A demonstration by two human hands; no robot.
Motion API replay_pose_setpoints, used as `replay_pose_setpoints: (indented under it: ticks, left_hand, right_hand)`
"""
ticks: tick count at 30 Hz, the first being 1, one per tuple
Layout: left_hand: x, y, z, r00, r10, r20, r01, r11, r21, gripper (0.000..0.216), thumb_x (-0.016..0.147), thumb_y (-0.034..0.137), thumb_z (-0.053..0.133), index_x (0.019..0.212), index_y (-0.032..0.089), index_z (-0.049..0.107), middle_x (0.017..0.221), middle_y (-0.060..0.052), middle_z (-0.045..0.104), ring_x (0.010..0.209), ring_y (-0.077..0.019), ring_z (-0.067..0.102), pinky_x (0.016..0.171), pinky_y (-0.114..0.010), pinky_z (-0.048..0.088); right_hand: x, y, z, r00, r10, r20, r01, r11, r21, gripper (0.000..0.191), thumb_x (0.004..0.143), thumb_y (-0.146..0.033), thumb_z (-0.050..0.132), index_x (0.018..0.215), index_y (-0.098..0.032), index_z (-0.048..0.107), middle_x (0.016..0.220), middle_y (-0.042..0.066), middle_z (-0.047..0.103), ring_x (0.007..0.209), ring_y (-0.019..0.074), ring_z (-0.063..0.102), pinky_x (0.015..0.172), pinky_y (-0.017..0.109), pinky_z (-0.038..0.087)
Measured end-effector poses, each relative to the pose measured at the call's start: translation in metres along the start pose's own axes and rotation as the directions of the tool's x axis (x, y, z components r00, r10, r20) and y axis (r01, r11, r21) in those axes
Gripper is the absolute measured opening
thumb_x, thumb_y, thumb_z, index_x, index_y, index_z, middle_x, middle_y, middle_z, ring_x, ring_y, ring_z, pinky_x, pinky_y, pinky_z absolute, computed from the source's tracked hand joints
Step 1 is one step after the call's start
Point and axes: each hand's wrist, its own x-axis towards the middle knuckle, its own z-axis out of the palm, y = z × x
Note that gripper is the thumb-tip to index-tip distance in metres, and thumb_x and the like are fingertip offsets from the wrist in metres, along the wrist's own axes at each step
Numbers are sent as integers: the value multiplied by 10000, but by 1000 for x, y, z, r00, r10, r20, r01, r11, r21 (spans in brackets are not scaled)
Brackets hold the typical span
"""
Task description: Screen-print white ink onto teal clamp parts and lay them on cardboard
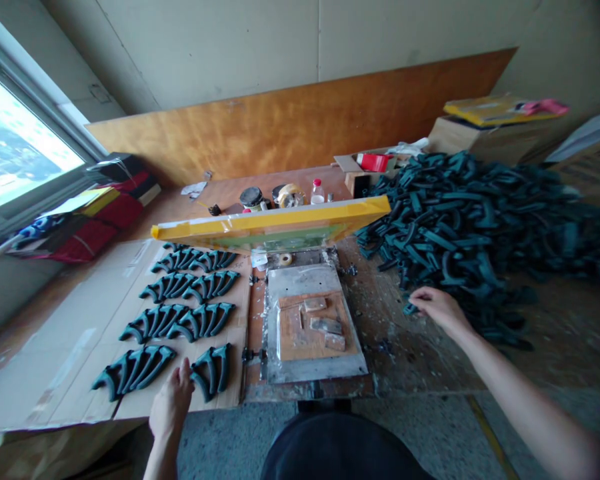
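My left hand (173, 399) is at the front of the cardboard sheet, its fingers stretched out close beside a short row of dark green curved handle-like pieces (211, 373). Whether the fingertips touch the nearest piece I cannot tell. To its left lies a longer row of the same pieces (134, 372). At the front edge of the big heap of green pieces (445, 220), my right hand (439, 310) pinches one green curved piece (409, 309), mostly hidden by the fingers.
Between my hands is a metal plate (307, 280) bearing a wooden board (290, 347) with small blocks. A yellow-edged screen frame (275, 223) is tilted up behind it. Jars (251, 197) and a red-capped bottle (317, 193) stand farther back. Cardboard boxes (480, 140) are behind the heap.
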Motion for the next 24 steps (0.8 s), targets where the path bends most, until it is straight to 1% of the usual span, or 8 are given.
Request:
replay_pose_setpoints:
  ticks: [3, 6, 8, 10, 14, 16, 19, 24]
  left_hand:
    - [1, 30, -6, 999, -33, -2, 32, 990, -139, 460, 891, 539, 322, 850, 221, 651, 649, -35, 668, 662, -230, 646, 612, -285, 434]
    - [-4, 67, -12, 998, 36, -45, -49, 939, -341, 508, 878, 613, 325, 826, 214, 635, 594, -3, 620, 582, -190, 596, 579, -262, 420]
    - [-8, 92, -14, 991, 100, -87, -130, 868, -479, 517, 867, 637, 346, 815, 202, 621, 566, 8, 582, 537, -163, 551, 544, -244, 404]
    - [-12, 113, -16, 979, 153, -131, -202, 789, -580, 504, 863, 638, 372, 806, 196, 609, 550, 16, 547, 515, -143, 512, 515, -229, 386]
    - [-16, 139, -15, 964, 213, -157, -261, 680, -685, 461, 869, 613, 410, 775, 197, 584, 537, 25, 511, 495, -121, 469, 489, -215, 368]
    - [-18, 146, -17, 959, 239, -154, -275, 638, -720, 445, 871, 596, 430, 747, 194, 572, 529, 27, 508, 490, -111, 463, 484, -208, 366]
    - [-20, 159, -29, 954, 250, -168, -284, 564, -775, 436, 864, 590, 464, 758, 184, 584, 506, 34, 507, 468, -98, 458, 461, -197, 354]
    - [-17, 213, -77, 902, 286, -323, -396, 254, -883, 514, 878, 619, 418, 1104, 187, 579, 555, 40, 552, 460, -85, 482, 465, -182, 384]
  right_hand:
    - [-23, -45, 30, 976, -137, 167, 83, 951, 298, 287, 726, -375, 622, 906, -160, 680, 792, 63, 690, 550, 159, 607, 541, 288, 493]
    - [-50, -95, 71, 931, -336, 143, 279, 907, 315, 300, 778, -434, 616, 909, -173, 686, 856, 65, 682, 537, 149, 607, 493, 279, 490]
    - [-69, -125, 102, 864, -503, 16, 485, 840, 243, 272, 847, -440, 573, 883, -192, 679, 886, 65, 666, 629, 170, 634, 540, 290, 515]
    - [-85, -146, 133, 752, -654, -77, 659, 747, 88, 227, 896, -392, 548, 850, -198, 657, 895, 67, 647, 768, 192, 644, 663, 307, 535]
    - [-106, -156, 179, 566, -815, 126, 813, 526, -251, 134, 909, -261, 562, 820, -180, 622, 864, 54, 616, 798, 174, 621, 703, 278, 509]
    - [-110, -152, 186, 523, -822, 225, 842, 458, -285, 157, 909, -245, 561, 780, -181, 622, 830, 41, 612, 778, 164, 614, 681, 261, 501]
    - [-106, -147, 180, 495, -835, 240, 858, 426, -288, 182, 933, -263, 517, 837, -190, 653, 911, 52, 648, 853, 175, 615, 763, 298, 503]
    - [-92, -150, 170, 292, -898, 330, 942, 212, -259, 408, 877, -345, 613, 1260, -212, 569, 1320, 69, 569, 1308, 295, 398, 1070, 545, 316]
